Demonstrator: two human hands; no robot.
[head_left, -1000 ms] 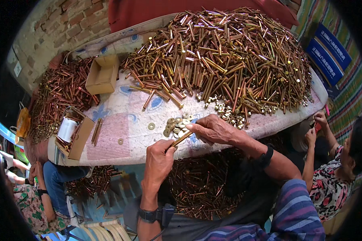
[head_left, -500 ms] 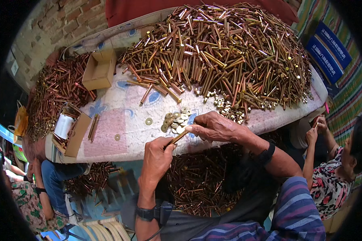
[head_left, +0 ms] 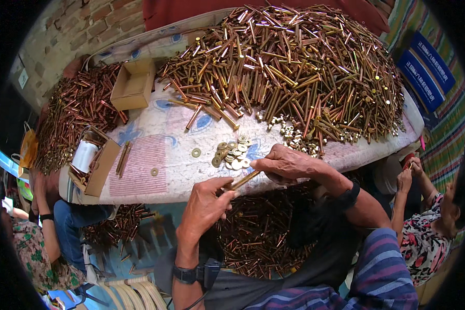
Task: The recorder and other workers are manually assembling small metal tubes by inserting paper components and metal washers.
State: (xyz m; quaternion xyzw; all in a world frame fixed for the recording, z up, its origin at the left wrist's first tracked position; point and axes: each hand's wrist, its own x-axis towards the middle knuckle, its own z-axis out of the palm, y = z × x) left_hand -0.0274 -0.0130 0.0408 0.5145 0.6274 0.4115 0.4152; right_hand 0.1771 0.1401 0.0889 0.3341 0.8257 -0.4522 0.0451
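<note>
A long brass-coloured bolt (head_left: pixel 246 180) slants between my hands, just over the table's front edge. My left hand (head_left: pixel 202 205) pinches its lower end with thumb and forefinger, the other fingers loosely curled. At the upper end, my right hand (head_left: pixel 289 164) closes its fingers on the bolt; its fingertips partly hide that end. Just beyond the right fingertips lies a small heap of flat brass-coloured washers (head_left: pixel 236 155). Small pale nuts (head_left: pixel 295 139) are scattered past my right hand, at the foot of a large pile of bolts (head_left: pixel 294 67).
On the left are another pile of bolts (head_left: pixel 82 108), an open cardboard box (head_left: pixel 133 98) and a carton (head_left: pixel 101 168) holding a white roll. More bolts (head_left: pixel 263 237) lie below the table. People sit at both sides; a co-worker's hands (head_left: pixel 405 178) work at right.
The bolt shows more of its length between my hands. My left fingers have loosened and spread slightly, and the right hand has shifted a little right. The whole view has moved slightly.
</note>
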